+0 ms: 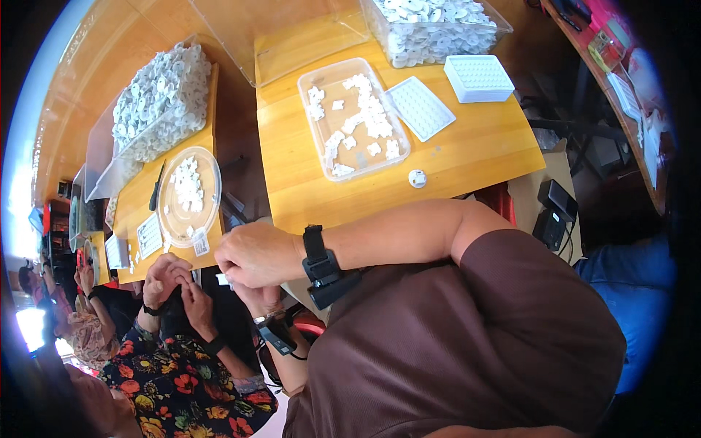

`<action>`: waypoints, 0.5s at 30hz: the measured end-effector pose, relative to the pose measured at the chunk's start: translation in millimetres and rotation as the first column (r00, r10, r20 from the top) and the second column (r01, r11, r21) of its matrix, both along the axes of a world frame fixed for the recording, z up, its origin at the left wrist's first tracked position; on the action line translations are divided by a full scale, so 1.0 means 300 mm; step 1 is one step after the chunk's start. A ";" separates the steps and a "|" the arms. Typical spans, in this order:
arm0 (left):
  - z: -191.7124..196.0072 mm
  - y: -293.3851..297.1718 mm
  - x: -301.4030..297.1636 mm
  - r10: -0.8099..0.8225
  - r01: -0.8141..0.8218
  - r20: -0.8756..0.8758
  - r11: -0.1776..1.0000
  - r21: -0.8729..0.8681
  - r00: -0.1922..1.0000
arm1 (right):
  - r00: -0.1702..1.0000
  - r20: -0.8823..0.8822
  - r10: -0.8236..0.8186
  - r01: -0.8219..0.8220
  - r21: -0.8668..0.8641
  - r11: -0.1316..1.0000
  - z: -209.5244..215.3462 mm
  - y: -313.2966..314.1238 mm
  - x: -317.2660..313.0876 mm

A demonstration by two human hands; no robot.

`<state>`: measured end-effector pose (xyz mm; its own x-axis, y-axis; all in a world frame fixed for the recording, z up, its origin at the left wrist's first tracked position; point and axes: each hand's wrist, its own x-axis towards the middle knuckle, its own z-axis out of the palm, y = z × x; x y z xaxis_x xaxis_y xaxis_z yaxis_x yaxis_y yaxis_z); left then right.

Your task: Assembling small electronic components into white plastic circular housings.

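My right hand (252, 254), with a black band on its wrist, reaches across from the right and is curled shut. Just under it is my left hand (264, 298), which wears a wrist band too. The fingertips of both meet on a small white piece (223, 279), held in front of my brown-sleeved chest below the edge of the wooden table (467, 146). Most of the piece is hidden by my fingers.
On the table lie a clear tray (314, 139) of white pieces, a white gridded tray (420, 108), a white gridded box (478, 77), a bin of white rings (438, 25) and one loose round piece (417, 178). At the left are a round dish (208, 212) and a co-worker's hands (169, 281).
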<state>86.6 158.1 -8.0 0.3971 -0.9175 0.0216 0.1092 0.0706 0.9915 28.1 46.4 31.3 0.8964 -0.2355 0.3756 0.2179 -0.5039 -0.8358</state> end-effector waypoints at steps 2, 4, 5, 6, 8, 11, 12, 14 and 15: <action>0.035 -0.038 0.014 -0.157 0.156 0.011 0.987 0.045 0.988 | 0.998 0.027 -0.057 0.059 -0.054 0.997 -0.027 -0.022 0.026; 0.107 -0.015 0.184 -0.283 0.280 0.022 0.955 0.099 0.959 | 0.994 0.036 -0.105 0.110 -0.195 0.975 -0.029 -0.034 0.043; 0.145 0.016 0.286 -0.340 0.335 0.022 0.934 0.123 0.940 | 0.995 0.034 -0.095 0.100 -0.195 0.976 -0.025 -0.033 0.049; 0.176 0.043 0.383 -0.399 0.392 0.020 0.908 0.146 0.917 | 0.992 0.038 -0.117 0.123 -0.261 0.957 -0.022 -0.034 0.053; 0.225 0.062 0.483 -0.523 0.511 0.009 0.837 0.195 0.853 | 0.989 0.039 -0.145 0.150 -0.323 0.934 -0.021 -0.038 0.059; 0.217 0.014 0.455 -0.473 0.530 -0.246 0.799 0.284 0.846 | 0.982 0.063 -0.179 0.190 -0.293 0.937 -0.023 -0.037 0.069; 0.203 0.005 0.462 -0.472 0.531 -0.251 0.798 0.286 0.845 | 0.987 0.045 -0.153 0.160 -0.301 0.940 -0.024 -0.042 0.072; 0.159 -0.003 0.482 -0.403 0.530 -0.396 0.795 0.295 0.825 | 0.992 0.025 -0.127 0.128 -0.304 0.944 -0.030 -0.045 0.081; 0.142 -0.003 0.494 -0.402 0.531 -0.400 0.793 0.297 0.824 | 0.989 0.034 -0.142 0.145 -0.322 0.936 -0.040 -0.045 0.094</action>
